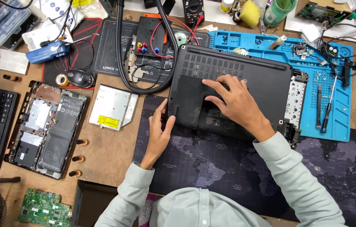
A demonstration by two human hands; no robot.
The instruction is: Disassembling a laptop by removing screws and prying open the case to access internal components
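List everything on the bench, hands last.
black upturned laptop: 1, centre
silver optical drive: 1, left of laptop
opened grey laptop chassis: 1, far left
green circuit board: 1, bottom left
black mouse: 1, upper left
blue silicone repair mat: 1, right
dark world-map desk mat: 1, under laptop
black multimeter: 1, top
left hand: gripping laptop's left edge
right hand: flat on laptop's bottom panel

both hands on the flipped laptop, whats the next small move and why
Probably slide the bottom panel off toward the left edge. The right hand lies flat on the black laptop, fingers spread over that panel, while the left hand grips the left edge, thumb on the corner. Whether its screws are out cannot be seen.
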